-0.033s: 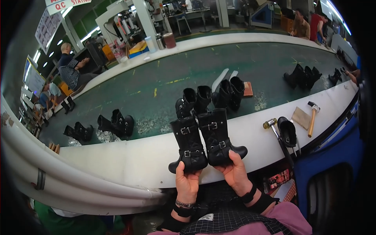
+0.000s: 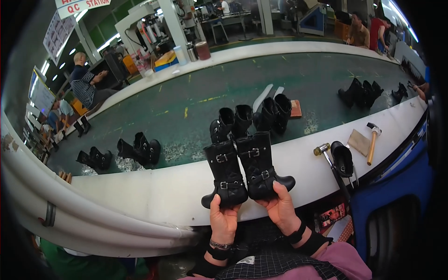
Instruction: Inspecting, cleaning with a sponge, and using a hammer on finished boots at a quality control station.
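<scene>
I hold a pair of black buckled boots side by side over the white ledge, shafts pointing away from me and toes turned outward. My left hand (image 2: 224,221) is closed around the sole end of the left boot (image 2: 225,171), thumb at its near side. The heel of the right boot (image 2: 259,163) rests in my right hand (image 2: 281,212), with the thumb pressed on the boot. Both boots have two silver buckles and quilted sides. My other fingers are partly hidden beneath them. Just beyond stand more black boots (image 2: 242,116) on the green belt (image 2: 196,121).
On the white ledge (image 2: 135,191) to the right lie a hammer (image 2: 373,145), a tan pad (image 2: 358,141), a mallet (image 2: 322,149) and a dark shoe-shaped form (image 2: 342,159). More boots stand left (image 2: 140,148) and right (image 2: 359,92) on the belt. People sit across it.
</scene>
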A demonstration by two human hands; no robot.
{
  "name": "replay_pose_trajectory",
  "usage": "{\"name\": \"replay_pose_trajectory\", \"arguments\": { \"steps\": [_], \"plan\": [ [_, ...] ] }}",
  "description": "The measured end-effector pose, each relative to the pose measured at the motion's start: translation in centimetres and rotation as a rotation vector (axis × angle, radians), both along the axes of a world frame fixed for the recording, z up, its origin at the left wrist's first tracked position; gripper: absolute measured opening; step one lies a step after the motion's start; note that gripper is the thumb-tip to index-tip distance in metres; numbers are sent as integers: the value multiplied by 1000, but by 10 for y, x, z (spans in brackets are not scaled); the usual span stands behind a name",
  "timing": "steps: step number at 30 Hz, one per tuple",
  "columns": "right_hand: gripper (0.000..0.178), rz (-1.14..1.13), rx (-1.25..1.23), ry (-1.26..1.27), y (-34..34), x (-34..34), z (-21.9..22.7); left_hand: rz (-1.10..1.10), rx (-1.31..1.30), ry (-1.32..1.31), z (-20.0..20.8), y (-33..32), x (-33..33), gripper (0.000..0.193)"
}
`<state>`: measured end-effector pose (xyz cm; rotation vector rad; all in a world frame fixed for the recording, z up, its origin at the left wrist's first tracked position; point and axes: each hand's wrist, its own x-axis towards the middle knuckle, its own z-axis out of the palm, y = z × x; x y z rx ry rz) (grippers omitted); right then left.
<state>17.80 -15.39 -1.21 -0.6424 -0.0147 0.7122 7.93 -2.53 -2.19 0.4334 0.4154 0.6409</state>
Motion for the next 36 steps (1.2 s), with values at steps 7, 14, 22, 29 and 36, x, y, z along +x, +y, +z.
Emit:
{"name": "replay_pose_trajectory", "arguments": {
  "steps": [7,14,22,29,36],
  "plan": [
    [47,9,-10,-29,-2,0,-1,-16,-4,-30,-5,-1,0,42],
    [48,-7,-22,-54,-3,-1,-1,-18,8,-35,-3,-4,0,44],
    [52,83,-14,10,-13,12,1,-24,-49,-26,-15,11,1,50],
    [55,88,-58,151,-28,41,-15,-37,-367,-184,-24,75,-16,59],
    [52,275,111,191,-36,49,-28,123,-371,-170,-32,66,-45,56]
  ]
}}
